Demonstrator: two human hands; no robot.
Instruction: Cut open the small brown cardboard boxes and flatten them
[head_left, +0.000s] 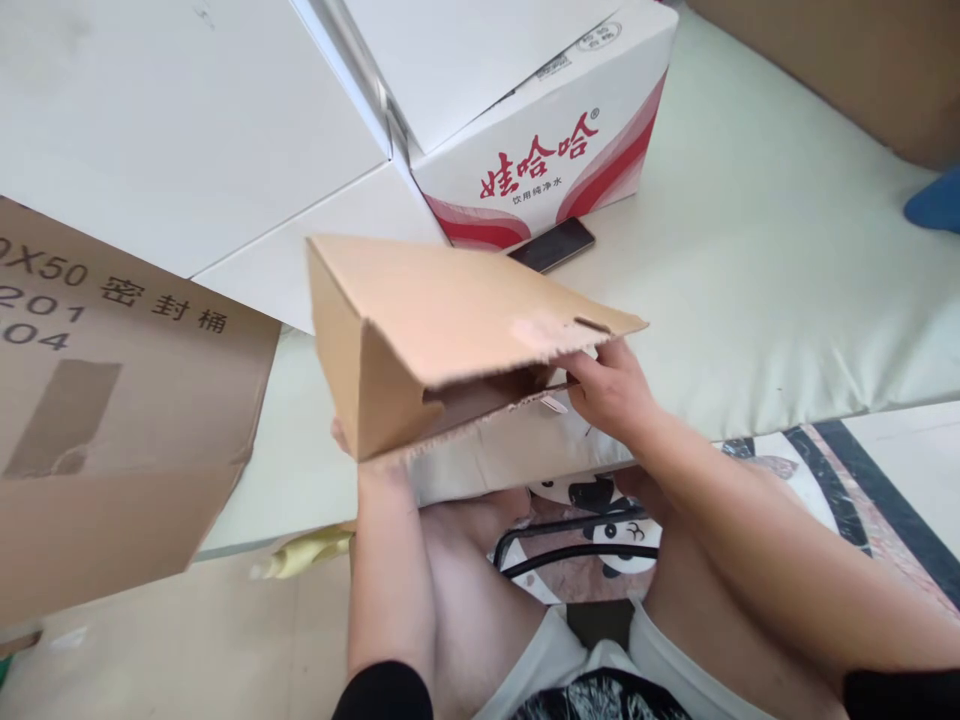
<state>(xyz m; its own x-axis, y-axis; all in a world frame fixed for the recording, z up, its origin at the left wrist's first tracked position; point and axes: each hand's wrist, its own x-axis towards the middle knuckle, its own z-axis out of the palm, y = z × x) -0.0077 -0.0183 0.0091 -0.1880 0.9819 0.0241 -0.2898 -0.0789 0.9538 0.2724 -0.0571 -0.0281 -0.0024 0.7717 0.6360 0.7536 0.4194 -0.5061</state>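
A: what step's this?
B: steadying the cardboard box (450, 310) over the pale surface (750, 310), I'd guess; right hand (611, 392) pinches its open edge; left hand (385, 480) mostly hidden, can't tell its fingers; next probably needs even support

The head camera looks forward and down across the lap (521, 655) at a near open box (450, 300).

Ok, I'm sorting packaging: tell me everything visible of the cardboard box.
The cardboard box is tan, with a broad top panel, a left end wall and a ragged-edged opening on the near side. A dark slot and a pale patch show near the top's right corner. It is tilted over the pale surface. The right hand grips its right end at the opening; the left hand, mostly hidden, is at the left end.
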